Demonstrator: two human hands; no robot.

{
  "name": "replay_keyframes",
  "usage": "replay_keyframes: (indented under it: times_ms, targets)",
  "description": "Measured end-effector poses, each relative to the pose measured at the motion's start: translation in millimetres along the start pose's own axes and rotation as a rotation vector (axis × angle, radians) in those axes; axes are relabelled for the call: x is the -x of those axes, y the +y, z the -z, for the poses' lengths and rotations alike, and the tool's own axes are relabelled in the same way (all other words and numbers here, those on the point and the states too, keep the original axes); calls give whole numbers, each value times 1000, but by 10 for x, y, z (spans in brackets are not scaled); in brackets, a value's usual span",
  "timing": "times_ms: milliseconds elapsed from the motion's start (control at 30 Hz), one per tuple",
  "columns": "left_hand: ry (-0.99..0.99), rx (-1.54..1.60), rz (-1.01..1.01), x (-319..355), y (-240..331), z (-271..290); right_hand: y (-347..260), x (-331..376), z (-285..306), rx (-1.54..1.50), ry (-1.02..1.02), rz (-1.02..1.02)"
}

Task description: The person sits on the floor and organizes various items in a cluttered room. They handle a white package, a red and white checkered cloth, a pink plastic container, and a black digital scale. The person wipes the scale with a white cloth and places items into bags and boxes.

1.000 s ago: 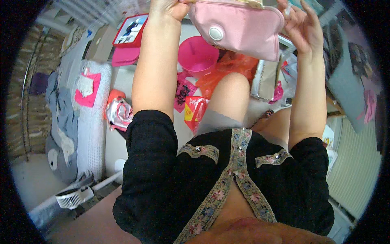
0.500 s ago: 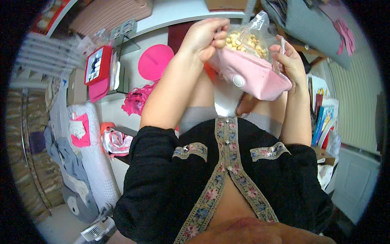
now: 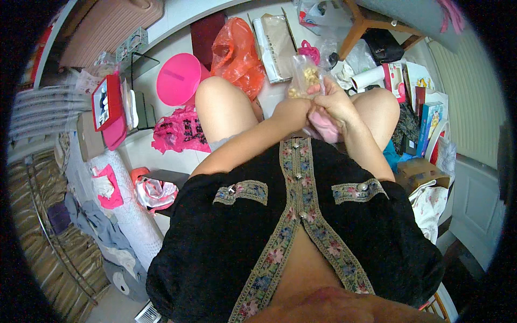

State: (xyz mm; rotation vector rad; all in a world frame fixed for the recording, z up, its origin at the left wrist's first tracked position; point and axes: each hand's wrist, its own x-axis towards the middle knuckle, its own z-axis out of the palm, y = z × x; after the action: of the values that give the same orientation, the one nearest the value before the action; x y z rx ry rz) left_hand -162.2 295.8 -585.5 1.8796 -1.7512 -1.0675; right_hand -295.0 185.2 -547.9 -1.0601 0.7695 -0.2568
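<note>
While both hands sat between the knees, the right hand [image 3: 338, 107] was curled shut on a pink pouch [image 3: 326, 126] and pinched a clear plastic bag [image 3: 305, 77] of pale bits above it. Left hand [image 3: 291, 114] pressed against the pouch, grip mostly hidden. Pink round lid [image 3: 177, 79] and orange plastic bag [image 3: 235, 53] lay on the floor beyond

Clear snack bag [image 3: 305, 75] above knees — orange bag [image 3: 236, 54] behind.

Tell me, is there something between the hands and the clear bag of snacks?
Nothing visible. Both the left hand and the right hand already touch the clear snack bag and the pink pouch over the lap.
</note>
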Motion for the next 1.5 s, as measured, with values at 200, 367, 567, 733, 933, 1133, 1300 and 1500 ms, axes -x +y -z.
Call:
replay_keyframes:
  times_ms: [200, 367, 567, 733, 933, 1133, 1300, 1500]
  targets:
    - [47, 60, 184, 22, -487, 59, -113, -143, 381, -114, 159, -108]
    - [218, 235, 403, -113, -1195, -32, 183, -268, 665, 132, 222, -167]
    - [453, 587, 589, -297, -1497, -75, 535, -699, 606, 74, 254, -218]
    - [109, -148, 359, -315, -792, 228, 318, -393, 398, -237, 125, -205]
    - [-201, -201, 343, -710, -949, -369, 688, -390, 294, 456, 40, -162]
    - [558, 70, -41, -789, -1184, -679, 1279, -373, 283, 1336, 88, -119]
    - [60, 1059, 489, -602, -911, 64, 1130, -641, 844, 1036, 233, -121]
    - [320, 1495, 444, -394, -985, 329, 204, -344, 649, 259, 278, -61]
